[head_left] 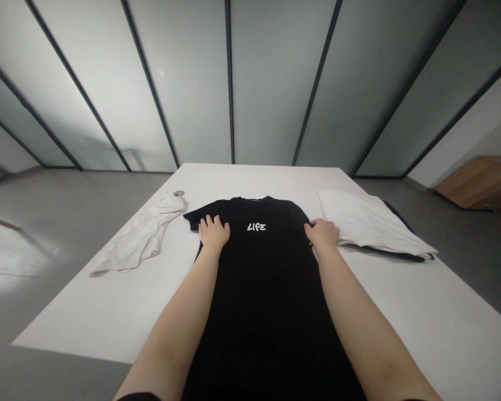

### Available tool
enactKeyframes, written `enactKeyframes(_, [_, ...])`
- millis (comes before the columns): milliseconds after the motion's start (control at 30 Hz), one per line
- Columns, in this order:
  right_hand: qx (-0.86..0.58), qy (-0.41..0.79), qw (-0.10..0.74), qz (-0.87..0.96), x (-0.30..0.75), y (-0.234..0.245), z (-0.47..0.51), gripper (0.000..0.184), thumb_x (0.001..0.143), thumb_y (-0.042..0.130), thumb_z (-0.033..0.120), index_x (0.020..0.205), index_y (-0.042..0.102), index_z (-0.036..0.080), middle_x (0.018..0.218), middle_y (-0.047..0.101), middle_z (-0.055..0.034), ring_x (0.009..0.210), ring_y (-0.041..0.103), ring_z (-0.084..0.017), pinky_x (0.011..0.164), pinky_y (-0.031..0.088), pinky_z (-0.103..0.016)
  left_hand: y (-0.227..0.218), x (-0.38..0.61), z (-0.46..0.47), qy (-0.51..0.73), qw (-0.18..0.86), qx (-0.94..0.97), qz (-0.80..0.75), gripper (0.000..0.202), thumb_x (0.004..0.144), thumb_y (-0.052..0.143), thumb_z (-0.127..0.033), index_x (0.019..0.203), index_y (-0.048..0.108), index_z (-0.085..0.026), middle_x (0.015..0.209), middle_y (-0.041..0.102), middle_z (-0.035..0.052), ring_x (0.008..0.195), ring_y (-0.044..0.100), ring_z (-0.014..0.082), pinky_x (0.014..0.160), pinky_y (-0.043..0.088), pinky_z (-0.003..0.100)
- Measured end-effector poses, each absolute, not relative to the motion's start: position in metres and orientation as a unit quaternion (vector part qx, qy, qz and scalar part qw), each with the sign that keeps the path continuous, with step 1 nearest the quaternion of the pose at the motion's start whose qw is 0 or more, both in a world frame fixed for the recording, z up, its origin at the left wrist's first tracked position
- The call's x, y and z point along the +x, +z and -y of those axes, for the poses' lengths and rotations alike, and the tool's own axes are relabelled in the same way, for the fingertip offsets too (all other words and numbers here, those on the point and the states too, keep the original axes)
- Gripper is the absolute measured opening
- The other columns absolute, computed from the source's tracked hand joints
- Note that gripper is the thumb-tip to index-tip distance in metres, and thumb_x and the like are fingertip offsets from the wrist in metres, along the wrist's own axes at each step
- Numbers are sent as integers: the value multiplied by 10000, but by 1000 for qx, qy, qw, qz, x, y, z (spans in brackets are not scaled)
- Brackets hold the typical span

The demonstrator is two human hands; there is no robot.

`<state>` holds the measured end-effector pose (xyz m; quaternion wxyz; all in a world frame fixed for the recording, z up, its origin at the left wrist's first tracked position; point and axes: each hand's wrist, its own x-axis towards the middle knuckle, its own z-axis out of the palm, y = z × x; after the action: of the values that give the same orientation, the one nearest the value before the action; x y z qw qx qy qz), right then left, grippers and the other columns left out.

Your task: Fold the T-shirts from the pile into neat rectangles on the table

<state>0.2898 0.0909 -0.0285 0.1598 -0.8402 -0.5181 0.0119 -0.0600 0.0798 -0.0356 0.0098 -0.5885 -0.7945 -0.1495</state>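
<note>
A black T-shirt (267, 267) lies spread on the white table with its collar toward the far side and small white lettering on the chest. My left hand (214, 231) rests on it near the left sleeve, fingers spread and palm down. At the opposite sleeve, my right hand (324, 233) has its fingers closed around the edge of the fabric; the sleeve end is partly hidden behind it. A small yellow spot shows just under that hand, too small to name.
A crumpled white garment (146, 231) lies on the table's left side, with a small grey round object (178, 193) behind it. To the right sits a stack of folded white clothes (367, 220) with dark fabric beneath. Glass panels (275, 83) stand beyond the table (259, 175).
</note>
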Motion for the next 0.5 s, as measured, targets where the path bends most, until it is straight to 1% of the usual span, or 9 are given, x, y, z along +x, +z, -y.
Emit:
enactKeyframes(67, [-837, 31, 173, 518, 292, -25, -94, 339, 992, 592, 386, 1202, 788, 205, 1164, 747, -191, 1136, 680, -363, 977, 487, -457, -35, -60, -79, -148, 5, -588, 795, 613, 1017, 481, -465, 1527, 593, -142, 1667, 479, 221, 1565, 393, 445, 1269, 319, 592])
enactKeyframes(133, [-830, 42, 212, 514, 297, -19, -101, 329, 1013, 559, 353, 1228, 758, 205, 1150, 756, -172, 1092, 698, -335, 930, 507, -418, -34, -61, -79, -147, 2, -588, 796, 614, 1020, 480, -466, 1533, 590, -147, 1671, 476, 213, 1568, 390, 439, 1272, 316, 584])
enactKeyframes(233, [-826, 44, 264, 496, 313, -7, -119, 349, 1042, 502, 298, 1317, 685, 186, 1176, 757, -169, 1104, 701, -310, 924, 516, -382, -33, -61, -79, -146, 0, -587, 796, 617, 1021, 481, -464, 1540, 584, -146, 1672, 474, 210, 1570, 386, 438, 1275, 312, 578])
enactKeyframes(300, [-841, 65, 256, 473, 325, 1, -132, 389, 1064, 448, 274, 1382, 635, 150, 1209, 750, -191, 1128, 703, -307, 938, 522, -380, -31, -61, -78, -144, -2, -587, 797, 621, 1021, 483, -462, 1542, 582, -139, 1674, 470, 216, 1572, 381, 442, 1275, 311, 576])
enactKeyframes(367, [-854, 94, 234, 455, 335, 7, -143, 438, 1085, 431, 326, 1401, 615, 84, 1216, 743, -237, 1113, 718, -321, 924, 541, -392, -30, -61, -78, -141, -2, -589, 796, 620, 1023, 481, -459, 1543, 581, -137, 1673, 470, 219, 1572, 382, 441, 1275, 312, 574])
enactKeyframes(400, [-857, 111, 222, 451, 339, 9, -148, 487, 1085, 461, 396, 1388, 621, 50, 1197, 743, -260, 1077, 733, -333, 897, 556, -400, -30, -61, -78, -141, -2, -589, 795, 620, 1023, 479, -458, 1543, 582, -136, 1672, 472, 218, 1572, 384, 440, 1275, 312, 573])
enactKeyframes(433, [-859, 129, 204, 451, 342, 10, -152, 557, 1063, 523, 481, 1362, 637, 25, 1161, 748, -274, 1029, 747, -346, 861, 570, -409, -30, -61, -78, -141, -2, -590, 795, 619, 1023, 478, -457, 1543, 583, -136, 1671, 474, 218, 1571, 385, 439, 1276, 313, 572])
enactKeyframes(467, [-858, 146, 180, 459, 345, 9, -155, 625, 1011, 612, 558, 1325, 661, 19, 1115, 757, -274, 980, 758, -356, 822, 581, -417, -30, -61, -78, -141, -2, -589, 795, 619, 1023, 477, -456, 1542, 584, -136, 1671, 474, 219, 1571, 386, 440, 1276, 313, 573])
enactKeyframes(500, [-853, 161, 152, 472, 347, 8, -157, 664, 939, 711, 599, 1285, 688, 33, 1066, 766, -259, 939, 764, -363, 788, 587, -421, -31, -62, -78, -141, -3, -589, 796, 618, 1023, 476, -457, 1539, 587, -135, 1671, 474, 220, 1570, 386, 441, 1275, 315, 575])
